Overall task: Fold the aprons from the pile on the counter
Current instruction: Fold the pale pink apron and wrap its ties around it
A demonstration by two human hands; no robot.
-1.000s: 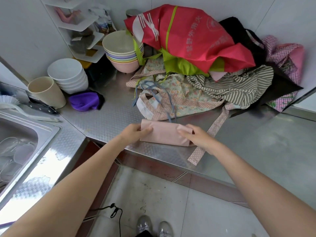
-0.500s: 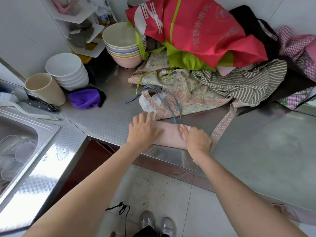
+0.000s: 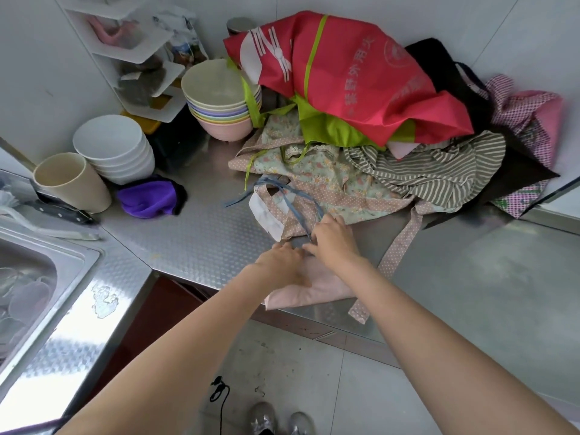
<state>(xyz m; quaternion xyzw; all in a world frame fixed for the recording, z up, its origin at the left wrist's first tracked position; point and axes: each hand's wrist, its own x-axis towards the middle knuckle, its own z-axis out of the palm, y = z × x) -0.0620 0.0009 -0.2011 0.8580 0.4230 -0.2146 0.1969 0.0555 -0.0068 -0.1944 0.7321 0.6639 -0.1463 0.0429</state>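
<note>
1. Head view: steel counter (image 3: 204, 233) runs into a wall corner; sink (image 3: 37, 277) is set at its left end.
2. Folded pink apron (image 3: 314, 293) lies at the counter's front edge, its near corner overhanging the edge slightly.
3. Left hand (image 3: 282, 265) rests on the pink apron's far part, palm down; fingers look fairly flat, but motion blur hides whether they pinch anything.
4. Right hand (image 3: 335, 240) lies just beyond, touching the left, fingers spread and pressing at the edge of the dotted floral apron (image 3: 329, 189) and its blue ties (image 3: 282, 196).
5. Pile of aprons fills the back right corner: red apron (image 3: 345, 73) on top, lime green cloth (image 3: 326, 127) under it, striped apron (image 3: 439, 171) to the right, black cloth (image 3: 445, 73) and pink checked apron (image 3: 527, 120) against the wall.
6. A dotted strap (image 3: 398, 246) trails from the pile to the front edge.
7. Back left: stacked pastel bowls (image 3: 219, 95), white bowls (image 3: 113, 146), beige cup (image 3: 69, 180), purple cloth (image 3: 147, 199), white corner shelf (image 3: 135, 58).
</note>
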